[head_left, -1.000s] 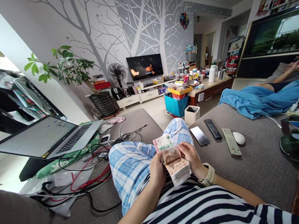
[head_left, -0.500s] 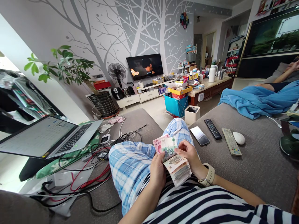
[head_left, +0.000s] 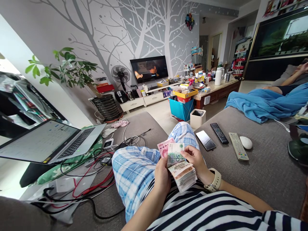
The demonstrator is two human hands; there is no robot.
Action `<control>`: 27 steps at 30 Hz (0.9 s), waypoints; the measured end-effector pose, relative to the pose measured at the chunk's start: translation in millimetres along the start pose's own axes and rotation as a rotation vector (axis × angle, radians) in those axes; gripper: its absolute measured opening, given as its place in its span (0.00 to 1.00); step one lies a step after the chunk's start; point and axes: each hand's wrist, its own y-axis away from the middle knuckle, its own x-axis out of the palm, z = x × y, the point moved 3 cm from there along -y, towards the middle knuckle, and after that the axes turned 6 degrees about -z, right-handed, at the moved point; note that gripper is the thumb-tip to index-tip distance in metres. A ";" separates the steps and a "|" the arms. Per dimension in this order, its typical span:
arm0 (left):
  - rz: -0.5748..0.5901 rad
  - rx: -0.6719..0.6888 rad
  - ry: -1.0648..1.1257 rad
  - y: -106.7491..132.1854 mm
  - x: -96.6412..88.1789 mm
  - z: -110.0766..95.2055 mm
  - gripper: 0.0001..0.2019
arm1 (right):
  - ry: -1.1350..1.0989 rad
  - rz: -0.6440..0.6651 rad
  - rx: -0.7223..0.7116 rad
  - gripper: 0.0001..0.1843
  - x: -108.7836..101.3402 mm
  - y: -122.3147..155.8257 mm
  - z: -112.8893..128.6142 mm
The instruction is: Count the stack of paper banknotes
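Note:
A thick wad of banknotes (head_left: 186,179), brown 20 notes uppermost, is held over my lap by my left hand (head_left: 161,178), with its thumb along the inner edge. The fingers beneath the wad are hidden. Between the thumb and fingers of my right hand (head_left: 196,162) is the edge of a green 50 banknote (head_left: 175,150), raised from the wad. Its lower left side lies by my left thumb. Behind the green note, a pink 100 banknote (head_left: 163,147) sticks out to the upper left.
Right of my knee lie a phone (head_left: 206,140), a black remote (head_left: 219,133), a beige remote (head_left: 238,146) and a white mouse (head_left: 245,142). Left are an open laptop (head_left: 79,142) and tangled cables (head_left: 103,179). A person reclines at far right beside a blue blanket (head_left: 267,101).
The green note has swung slightly right and shows more of its face. The brown note on the wad now looks turned, its printed 20 at the right. Both hands stay nearly in place.

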 end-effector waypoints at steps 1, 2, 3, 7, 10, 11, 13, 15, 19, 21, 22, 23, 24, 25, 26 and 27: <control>-0.002 -0.004 0.007 -0.9 0.0 0.5 0.11 | -0.005 0.001 0.005 0.18 0.4 0.3 0.5; -0.006 -0.007 0.014 -1.6 -0.1 0.9 0.11 | -0.008 0.001 0.008 0.18 0.7 0.6 1.1; -0.012 -0.008 0.019 -2.2 -0.4 1.1 0.11 | -0.010 0.002 0.010 0.19 0.9 0.9 1.6; -0.039 0.006 0.016 -3.8 -2.6 1.3 0.09 | -0.027 0.015 0.013 0.19 1.2 1.0 3.2; -0.031 0.023 -0.001 -4.4 -2.8 1.0 0.09 | -0.035 0.027 0.026 0.19 1.4 0.7 3.9; -0.026 0.030 -0.006 -4.4 -2.6 0.8 0.08 | -0.037 0.028 0.031 0.19 1.5 0.6 4.2; -0.024 0.039 -0.015 -4.4 -2.1 0.3 0.08 | -0.043 0.028 0.036 0.19 1.6 0.4 4.6; -0.030 0.040 -0.018 -4.3 -2.0 0.1 0.08 | -0.051 0.028 0.036 0.19 1.6 0.1 4.3; -0.029 0.039 -0.016 -4.4 -2.6 0.1 0.08 | -0.061 0.033 0.035 0.18 0.9 -0.5 1.6; -0.018 0.041 -0.014 -4.3 -2.7 0.0 0.08 | -0.063 0.037 0.034 0.17 0.6 -0.5 0.4; -0.012 0.041 -0.013 -4.2 -2.6 -0.1 0.08 | -0.065 0.038 0.034 0.17 0.6 -0.4 0.0; -0.008 0.041 -0.013 -4.0 -2.5 -0.3 0.08 | -0.067 0.039 0.036 0.17 0.6 -0.2 -0.3; -0.007 0.042 -0.014 -3.8 -2.5 -0.5 0.08 | -0.069 0.040 0.038 0.17 0.6 -0.1 -0.6; -0.010 0.043 -0.018 -3.6 -2.5 -0.6 0.07 | -0.070 0.040 0.041 0.17 0.7 0.0 -0.8; -0.014 0.044 -0.022 -3.3 -2.5 -0.8 0.07 | -0.069 0.039 0.043 0.17 0.7 0.1 -1.1; -0.017 0.045 -0.027 -3.1 -2.5 -0.9 0.07 | -0.067 0.039 0.043 0.17 0.7 0.1 -1.3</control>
